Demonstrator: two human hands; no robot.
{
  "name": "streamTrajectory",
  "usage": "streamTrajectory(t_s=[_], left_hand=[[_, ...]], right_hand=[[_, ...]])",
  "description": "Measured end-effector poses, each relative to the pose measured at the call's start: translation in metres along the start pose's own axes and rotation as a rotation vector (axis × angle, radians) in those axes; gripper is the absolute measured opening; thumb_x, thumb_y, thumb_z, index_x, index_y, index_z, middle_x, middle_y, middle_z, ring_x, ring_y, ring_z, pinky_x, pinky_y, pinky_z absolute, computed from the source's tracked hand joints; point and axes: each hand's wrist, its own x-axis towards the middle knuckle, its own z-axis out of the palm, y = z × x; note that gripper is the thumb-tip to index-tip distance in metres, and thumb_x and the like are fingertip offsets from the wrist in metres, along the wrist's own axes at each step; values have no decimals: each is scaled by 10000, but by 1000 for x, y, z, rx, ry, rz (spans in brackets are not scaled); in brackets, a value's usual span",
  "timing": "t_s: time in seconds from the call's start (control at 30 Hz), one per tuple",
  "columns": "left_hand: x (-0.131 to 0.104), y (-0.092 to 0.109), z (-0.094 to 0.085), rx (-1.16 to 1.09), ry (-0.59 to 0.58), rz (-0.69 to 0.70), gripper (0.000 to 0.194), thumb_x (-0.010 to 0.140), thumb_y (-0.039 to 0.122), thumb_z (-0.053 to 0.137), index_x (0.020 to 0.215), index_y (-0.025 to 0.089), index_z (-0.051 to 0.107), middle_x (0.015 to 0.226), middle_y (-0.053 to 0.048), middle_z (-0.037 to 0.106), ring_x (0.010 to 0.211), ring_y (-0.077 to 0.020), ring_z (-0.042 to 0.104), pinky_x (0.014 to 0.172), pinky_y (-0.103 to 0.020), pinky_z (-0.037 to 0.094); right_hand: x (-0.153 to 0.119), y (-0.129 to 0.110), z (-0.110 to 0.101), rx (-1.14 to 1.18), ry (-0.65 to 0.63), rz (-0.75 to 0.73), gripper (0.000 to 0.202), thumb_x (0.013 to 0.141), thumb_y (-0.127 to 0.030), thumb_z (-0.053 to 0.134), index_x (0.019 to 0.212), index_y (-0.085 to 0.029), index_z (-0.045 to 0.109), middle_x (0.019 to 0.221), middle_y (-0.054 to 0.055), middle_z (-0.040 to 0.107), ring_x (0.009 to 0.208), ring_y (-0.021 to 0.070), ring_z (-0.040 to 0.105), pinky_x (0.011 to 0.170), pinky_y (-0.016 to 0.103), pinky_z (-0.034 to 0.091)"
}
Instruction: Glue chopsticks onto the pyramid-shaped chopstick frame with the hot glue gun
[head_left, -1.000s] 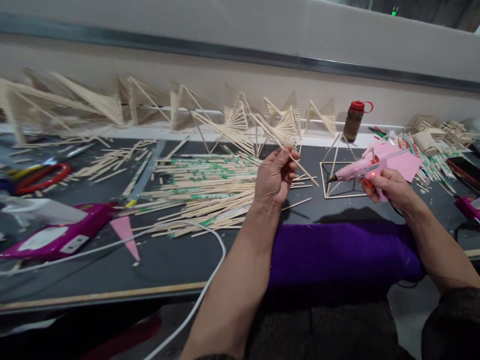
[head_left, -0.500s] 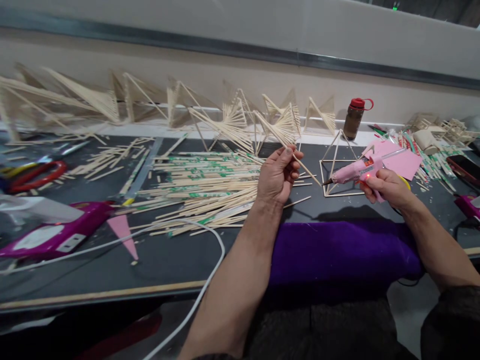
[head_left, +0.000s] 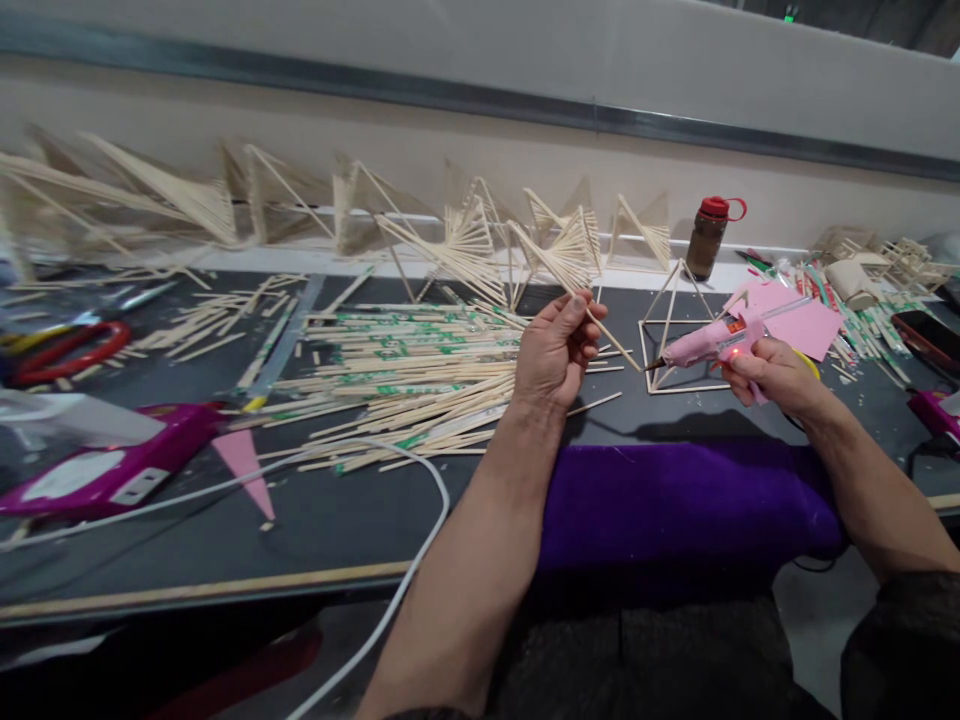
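Pinched between the fingers of my left hand [head_left: 559,345] is a thin wooden stick [head_left: 619,346], slanting down to the right. My right hand [head_left: 772,373] grips a pink-wrapped hot glue gun [head_left: 694,347] with a small red light lit on it. The gun's dark nozzle is at the stick's lower end; whether they touch I cannot tell. Behind the gun stands an open frame of joined sticks [head_left: 679,322], partly covered by it. Left of my left hand lies a wide pile of loose sticks [head_left: 420,375], some with green-printed wrapping.
Finished stick structures [head_left: 555,245] line the wall. A red-capped bottle [head_left: 709,238] stands behind the gun, near pink paper [head_left: 806,325]. At left lie red-handled scissors [head_left: 75,352], a purple power strip [head_left: 142,460] and a looping white cable [head_left: 431,480]. A phone [head_left: 928,338] rests far right.
Both hands hold nearly the same place. The glue gun's nozzle has shifted very slightly against the stick's end; little else differs.
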Motion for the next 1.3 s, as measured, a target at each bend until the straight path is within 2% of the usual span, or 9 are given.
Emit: streamTrajectory(t_s=[0.9,1.1,1.23,1.3], left_hand=[[0,0,0,27,7,12,160,786,225,793,759,165,647,634,41,688,428,-13,543,365,-95,347],[0,0,2,13,35,20,143,810,194,763,740,167,641,634,37,688,434,-14,548,366,-96,351],[0,1,3,31,32,14,154,792,202,781,739,174,639,624,44,683,428,-13,542,361,-89,340],[-1,1,3,41,26,16,161,780,199,789,734,173,637,618,42,682,420,-15,535,353,-90,333]], right_hand=[[1,-4,1,-30,-20,-12,468,878,-540,578,570,-192,529,464,-8,546,421,78,405,457,253,301],[-1,-4,3,-45,-77,-31,467,899,-499,569,553,-188,535,473,-4,548,436,73,399,470,245,322],[-2,-8,0,-24,-102,-40,490,875,-547,586,547,-186,546,459,0,542,424,80,410,447,245,307],[-4,-11,-5,8,-74,-34,480,839,-589,615,595,-177,590,485,8,567,421,89,442,429,245,292]])
